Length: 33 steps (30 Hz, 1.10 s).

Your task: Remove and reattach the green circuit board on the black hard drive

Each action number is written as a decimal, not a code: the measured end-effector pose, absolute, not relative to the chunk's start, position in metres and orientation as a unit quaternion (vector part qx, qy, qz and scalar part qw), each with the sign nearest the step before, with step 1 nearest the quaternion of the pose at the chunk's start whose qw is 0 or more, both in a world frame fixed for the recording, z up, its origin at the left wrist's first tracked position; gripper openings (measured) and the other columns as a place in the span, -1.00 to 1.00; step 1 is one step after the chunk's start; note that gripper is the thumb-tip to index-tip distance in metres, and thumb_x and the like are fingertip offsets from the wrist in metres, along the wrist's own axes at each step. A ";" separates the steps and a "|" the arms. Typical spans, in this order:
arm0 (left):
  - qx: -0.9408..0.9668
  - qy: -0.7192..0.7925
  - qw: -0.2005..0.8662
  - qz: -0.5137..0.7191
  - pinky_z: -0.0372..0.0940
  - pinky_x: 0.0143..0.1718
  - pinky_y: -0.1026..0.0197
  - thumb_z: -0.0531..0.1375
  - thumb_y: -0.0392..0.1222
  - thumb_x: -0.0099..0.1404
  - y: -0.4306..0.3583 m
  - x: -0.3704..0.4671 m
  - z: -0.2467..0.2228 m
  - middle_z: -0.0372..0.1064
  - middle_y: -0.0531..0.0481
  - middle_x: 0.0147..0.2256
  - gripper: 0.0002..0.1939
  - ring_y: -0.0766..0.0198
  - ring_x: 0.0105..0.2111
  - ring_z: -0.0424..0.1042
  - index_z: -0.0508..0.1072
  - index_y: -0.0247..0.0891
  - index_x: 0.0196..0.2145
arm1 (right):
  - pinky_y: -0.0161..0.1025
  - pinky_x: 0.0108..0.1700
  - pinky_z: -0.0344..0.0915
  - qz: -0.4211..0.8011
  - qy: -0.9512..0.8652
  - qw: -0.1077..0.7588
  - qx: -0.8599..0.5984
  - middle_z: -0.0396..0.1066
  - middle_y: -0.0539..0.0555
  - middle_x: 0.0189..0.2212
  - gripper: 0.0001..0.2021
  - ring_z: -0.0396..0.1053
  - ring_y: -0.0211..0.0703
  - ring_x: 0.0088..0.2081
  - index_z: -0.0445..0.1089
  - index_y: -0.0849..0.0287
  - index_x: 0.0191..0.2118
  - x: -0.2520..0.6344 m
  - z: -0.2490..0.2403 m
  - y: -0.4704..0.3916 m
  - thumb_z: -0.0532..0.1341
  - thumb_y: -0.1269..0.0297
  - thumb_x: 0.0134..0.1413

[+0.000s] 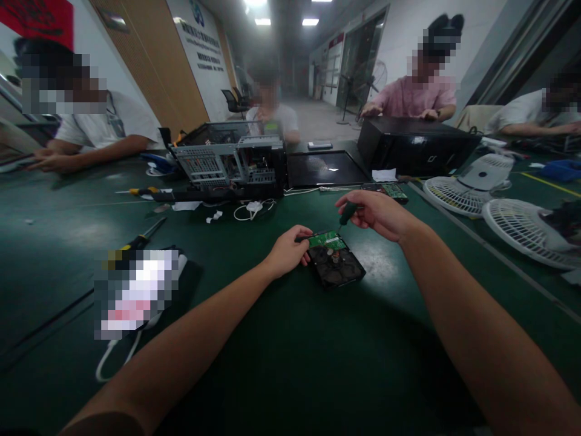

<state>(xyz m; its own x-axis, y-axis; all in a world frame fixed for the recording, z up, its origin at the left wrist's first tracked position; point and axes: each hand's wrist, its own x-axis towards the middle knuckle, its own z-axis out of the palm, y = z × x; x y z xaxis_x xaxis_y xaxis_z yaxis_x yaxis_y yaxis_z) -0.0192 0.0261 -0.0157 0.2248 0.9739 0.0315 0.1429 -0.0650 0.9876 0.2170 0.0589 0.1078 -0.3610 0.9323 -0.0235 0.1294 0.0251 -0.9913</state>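
Note:
A hard disk drive point(338, 267) lies on the green table, its underside up and the green circuit board point(327, 241) showing at the far end. My left hand point(290, 251) grips its left edge between thumb and fingers. A small dark piece shows at the left thumb; I cannot tell what it is. My right hand point(374, 215) is closed around the dark green handle of a screwdriver point(348, 213). The screwdriver is tilted, its shaft pointing down at the far edge of the circuit board. Whether the tip sits in a screw is too small to tell.
An open computer case point(227, 163) stands at the back, with a black panel point(324, 168) beside it. A black computer case point(413, 145) and white fans point(526, 233) are on the right. Another screwdriver point(136, 243) and a white cable point(106, 363) lie left. Several people sit around.

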 end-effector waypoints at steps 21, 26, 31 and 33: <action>0.596 0.470 0.505 0.411 0.35 -0.62 0.38 0.10 -0.41 0.39 0.023 -0.018 -0.011 0.40 -0.25 0.11 -0.73 0.47 -0.57 0.47 0.36 -0.27 0.02 | -0.35 -0.59 0.19 0.592 -0.612 0.359 -0.382 0.53 0.14 -0.20 -0.72 0.36 -0.28 -0.47 0.51 0.15 -0.14 0.219 0.106 0.057 0.29 0.03 0.24; 0.596 0.467 0.505 0.413 0.35 -0.62 0.37 0.11 -0.41 0.39 0.024 -0.019 -0.012 0.41 -0.25 0.10 -0.74 0.45 -0.57 0.48 0.37 -0.27 0.01 | -0.33 -0.59 0.17 0.566 -0.611 0.381 -0.402 0.57 0.21 -0.16 -0.71 0.33 -0.28 -0.48 0.50 0.18 -0.26 0.217 0.108 0.056 0.30 0.02 0.21; 0.593 0.468 0.510 0.412 0.35 -0.62 0.37 0.09 -0.41 0.39 0.023 -0.018 -0.011 0.41 -0.24 0.09 -0.74 0.46 -0.57 0.47 0.36 -0.27 0.02 | -0.32 -0.58 0.15 0.569 -0.597 0.386 -0.412 0.58 0.21 -0.20 -0.77 0.32 -0.27 -0.49 0.49 0.17 -0.21 0.217 0.107 0.059 0.25 0.10 0.24; 0.594 0.468 0.510 0.410 0.36 -0.62 0.37 0.09 -0.41 0.40 0.023 -0.019 -0.010 0.41 -0.24 0.09 -0.74 0.45 -0.56 0.47 0.36 -0.27 0.01 | -0.32 -0.58 0.14 0.573 -0.600 0.382 -0.407 0.57 0.19 -0.22 -0.77 0.31 -0.28 -0.50 0.50 0.16 -0.16 0.217 0.106 0.060 0.24 0.11 0.25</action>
